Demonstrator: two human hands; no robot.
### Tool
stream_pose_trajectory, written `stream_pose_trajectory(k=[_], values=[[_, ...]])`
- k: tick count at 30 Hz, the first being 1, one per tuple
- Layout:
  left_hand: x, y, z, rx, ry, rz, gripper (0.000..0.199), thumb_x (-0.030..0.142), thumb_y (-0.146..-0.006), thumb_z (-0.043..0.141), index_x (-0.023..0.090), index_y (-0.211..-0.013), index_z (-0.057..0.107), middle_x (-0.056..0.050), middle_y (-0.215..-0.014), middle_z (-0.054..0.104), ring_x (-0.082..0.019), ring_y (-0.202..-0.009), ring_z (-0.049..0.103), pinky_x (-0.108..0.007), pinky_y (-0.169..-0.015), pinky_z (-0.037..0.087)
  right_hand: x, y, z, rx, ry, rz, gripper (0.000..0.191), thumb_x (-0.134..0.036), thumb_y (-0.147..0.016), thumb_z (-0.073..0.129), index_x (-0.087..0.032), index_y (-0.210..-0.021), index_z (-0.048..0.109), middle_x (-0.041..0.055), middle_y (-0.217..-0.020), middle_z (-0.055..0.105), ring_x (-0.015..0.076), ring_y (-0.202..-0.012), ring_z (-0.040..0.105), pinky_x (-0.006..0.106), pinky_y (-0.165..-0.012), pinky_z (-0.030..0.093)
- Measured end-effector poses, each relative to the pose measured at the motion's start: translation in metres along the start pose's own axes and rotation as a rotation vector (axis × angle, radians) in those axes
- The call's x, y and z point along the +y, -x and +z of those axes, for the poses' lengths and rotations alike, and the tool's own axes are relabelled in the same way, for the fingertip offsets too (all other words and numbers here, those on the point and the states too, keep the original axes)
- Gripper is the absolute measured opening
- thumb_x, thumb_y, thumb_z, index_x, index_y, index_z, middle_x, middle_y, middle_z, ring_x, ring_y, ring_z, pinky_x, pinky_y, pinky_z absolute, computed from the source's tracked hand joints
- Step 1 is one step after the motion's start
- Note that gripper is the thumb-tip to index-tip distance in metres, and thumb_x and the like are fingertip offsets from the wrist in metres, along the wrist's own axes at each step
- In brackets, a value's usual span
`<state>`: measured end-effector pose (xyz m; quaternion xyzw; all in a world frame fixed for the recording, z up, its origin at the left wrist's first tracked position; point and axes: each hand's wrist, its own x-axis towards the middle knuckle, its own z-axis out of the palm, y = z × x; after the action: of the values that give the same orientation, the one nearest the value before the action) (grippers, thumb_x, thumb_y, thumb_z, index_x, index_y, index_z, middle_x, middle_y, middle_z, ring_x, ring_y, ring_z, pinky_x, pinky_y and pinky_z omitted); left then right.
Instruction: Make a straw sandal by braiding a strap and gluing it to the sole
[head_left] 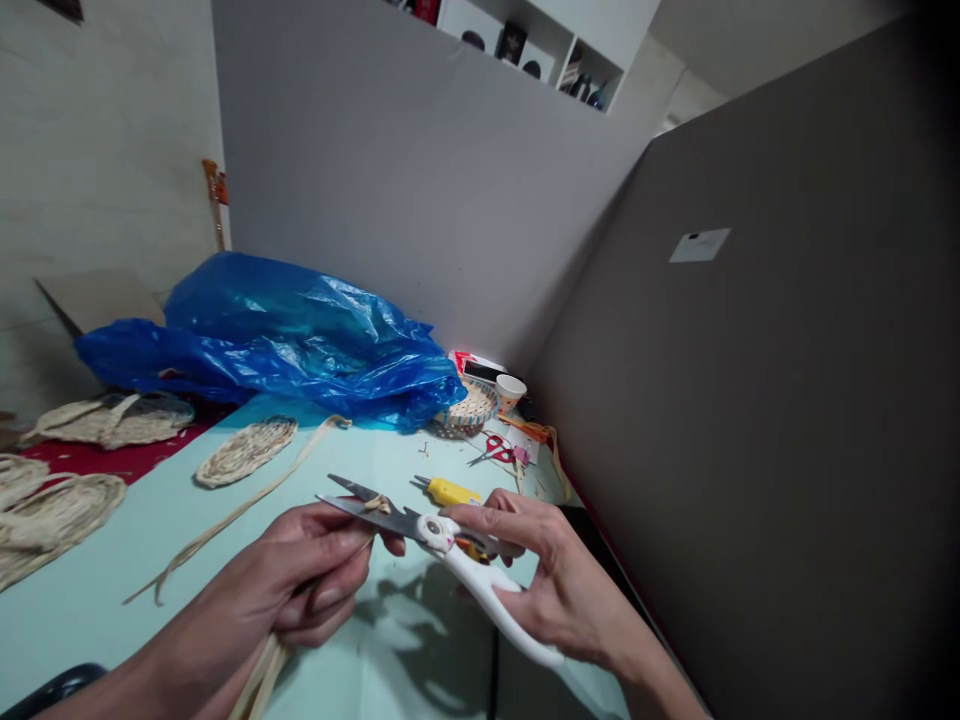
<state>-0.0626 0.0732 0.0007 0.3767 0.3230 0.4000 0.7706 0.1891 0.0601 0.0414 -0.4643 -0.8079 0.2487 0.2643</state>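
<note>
The left hand pinches flat, pale fibre strips, seemingly for steadiness, its fingertips under part-open, white-handled metal scissors the right hand grips.

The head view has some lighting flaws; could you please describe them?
Head view: glare on the crumpled blue plastic bag; head view: shadow on the pale green tabletop below the white-handled metal scissors; head view: blackened upper-right corner.

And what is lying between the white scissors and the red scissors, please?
In the head view, a yellow tool lies between the white scissors in the right hand and the red scissors.
</note>
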Motion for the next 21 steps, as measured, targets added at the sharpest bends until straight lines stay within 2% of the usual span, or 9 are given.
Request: stream_pose_trajectory(k=[4,8,13,16,21], values=[[-0.005,-0.006,-0.001,0.005,-0.027,0.015,0.035,0.049,-0.064,0.091,0.019,-0.078,0.08,0.011,-0.044,0.038,-0.001,-0.039,0.015,-0.018,-0.038,0.009,0.003,-0.002,-0.001,-0.028,-0.026,0.008,0.037,-0.036,-0.085,0.079,-0.028,-0.122,0.079,0.0008,-0.079,0.06,0.0161,-0.074,0.053,0.027,-0.067,0.04],[-0.008,-0.008,-0.004,0.038,-0.04,0.065,0.033,0.05,-0.067,0.088,0.019,-0.078,0.078,0.013,-0.045,0.035,-0.002,-0.04,0.012,-0.019,-0.039,0.01,0.004,-0.003,0.002,-0.008,-0.076,-0.006,0.04,-0.035,-0.084,0.08,-0.026,-0.123,0.079,-0.0009,-0.075,0.057,0.0153,-0.071,0.052,0.027,-0.067,0.039],[0.0,-0.005,0.001,0.035,-0.066,0.077,0.045,0.048,-0.063,0.091,0.02,-0.054,0.057,0.01,-0.047,0.037,-0.005,-0.043,0.016,-0.022,-0.041,0.011,0.003,-0.004,0.008,0.025,-0.107,0.011,0.055,-0.042,-0.071,0.09,-0.029,-0.123,0.078,0.0006,-0.083,0.064,0.0186,-0.078,0.057,0.029,-0.071,0.042],[0.003,-0.004,0.006,0.037,-0.083,0.07,0.046,0.049,-0.064,0.09,0.021,-0.056,0.055,0.011,-0.048,0.036,-0.005,-0.045,0.015,-0.023,-0.042,0.01,0.002,-0.006,0.01,0.005,-0.13,-0.006,0.053,-0.04,-0.074,0.089,-0.027,-0.124,0.078,0.0016,-0.087,0.069,0.0178,-0.076,0.059,0.029,-0.072,0.043],[0.007,-0.003,0.012,0.06,-0.114,0.039,0.046,0.052,-0.061,0.09,0.021,-0.056,0.057,0.01,-0.049,0.035,-0.006,-0.047,0.014,-0.025,-0.043,0.01,-0.001,-0.006,0.008,-0.037,-0.149,-0.009,0.042,-0.029,-0.078,0.082,-0.022,-0.119,0.079,-0.0004,-0.081,0.066,0.0131,-0.067,0.051,0.023,-0.061,0.038]])
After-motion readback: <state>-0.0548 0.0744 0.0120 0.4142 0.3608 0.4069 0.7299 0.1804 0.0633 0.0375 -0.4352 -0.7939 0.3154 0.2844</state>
